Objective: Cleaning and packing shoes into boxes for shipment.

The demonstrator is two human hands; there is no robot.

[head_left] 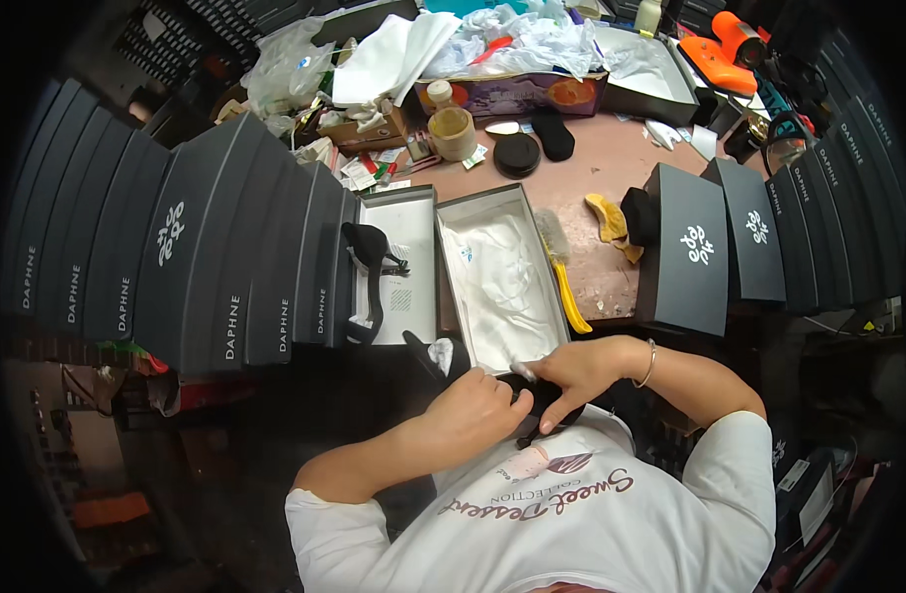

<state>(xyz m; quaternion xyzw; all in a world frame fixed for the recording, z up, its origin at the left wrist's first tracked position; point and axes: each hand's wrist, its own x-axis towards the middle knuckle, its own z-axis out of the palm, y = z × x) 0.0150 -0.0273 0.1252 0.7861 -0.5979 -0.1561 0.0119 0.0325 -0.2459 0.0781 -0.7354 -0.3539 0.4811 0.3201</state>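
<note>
Close to my body, I hold a black shoe (425, 348) with white stuffing inside it. My left hand (473, 407) is closed, its fingers curled at the shoe's dark rear part. Across from it, my right hand (583, 376) grips the same dark part, thumb pointing down toward my shirt. What the fingertips do there is partly hidden. Just beyond my hands stands a shoebox (561, 308) lined with white tissue paper (497, 282). To its left, a second black shoe with a high heel (367, 287) lies in a grey tray-like box part (410, 311).
Dark shoeboxes (201, 227) stand in a row at left; more shoeboxes (685, 257) are at right. A yellow-handled brush (568, 292) and yellow cloth (611, 222) lie beside the lined box. Farther back are a jar (453, 133), a black round tin (517, 155) and an orange heat gun (720, 64).
</note>
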